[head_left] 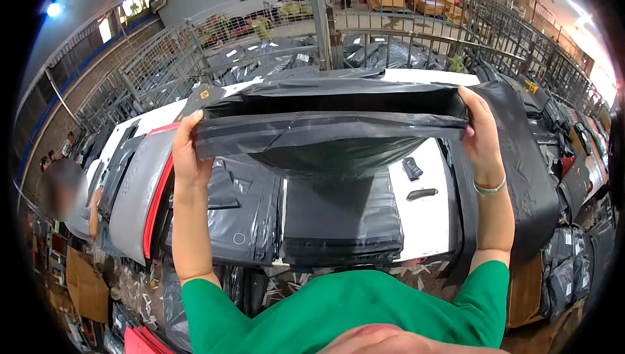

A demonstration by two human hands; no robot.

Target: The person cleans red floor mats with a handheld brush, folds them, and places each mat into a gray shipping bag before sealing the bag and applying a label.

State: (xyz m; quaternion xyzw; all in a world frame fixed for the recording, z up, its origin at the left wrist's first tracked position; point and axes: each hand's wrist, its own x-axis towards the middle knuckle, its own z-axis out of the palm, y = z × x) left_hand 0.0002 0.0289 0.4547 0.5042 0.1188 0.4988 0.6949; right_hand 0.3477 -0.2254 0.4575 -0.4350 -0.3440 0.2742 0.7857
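Observation:
Raised above the table, a large black plastic bag (332, 149) hangs stretched wide between both my hands, its dark mouth gaping along the top. My left hand (191, 146) grips the bag's left corner, thumb on top. At the opposite corner my right hand (478, 120) pinches the rim. What lies inside the bag, if anything, is too dark to see. Below it on the white table (426, 224) is a stack of flat black bags (342, 224). To the left of that stack lie more black plastic packages (241, 211).
A small black tool (411, 168) and a dark curved object (422, 194) lie on the table's right part. Grey and red sheets (140, 198) are piled at left. A co-worker (65, 191) stands at far left. Metal railings (397, 28) run behind the table; a cardboard box (86, 287) sits lower left.

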